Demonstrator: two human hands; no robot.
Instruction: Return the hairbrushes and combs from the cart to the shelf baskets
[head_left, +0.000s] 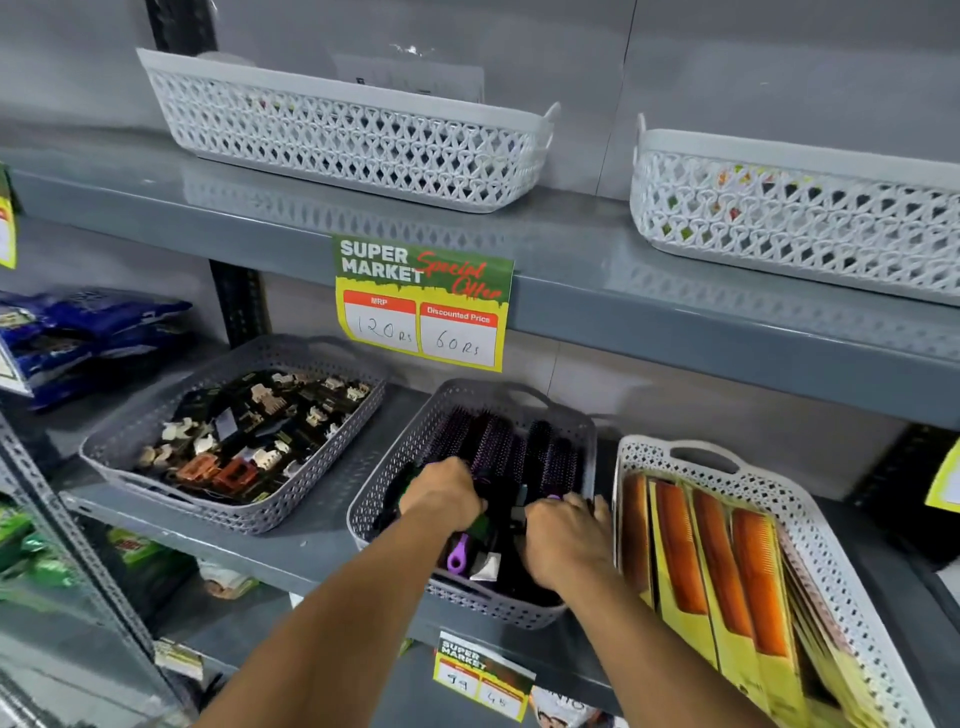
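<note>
Right hand (563, 540): reaching into the grey basket (384, 493), fingers curled down among the brush handles; whether it grips one, I can't tell.
Left hand (441, 491): fist closed around dark brush handles in that basket.
Hairbrushes (498, 447): round, purple-bristled, lying in the grey basket on the middle shelf (311, 540).
Combs (717, 561): orange, on yellow cards, in the white basket (810, 525) just right of it.

A grey basket (130, 452) of hair clips (244, 441) sits at the left. A price sign (423, 301) hangs above it, with blue packets (78, 332) further left.
</note>
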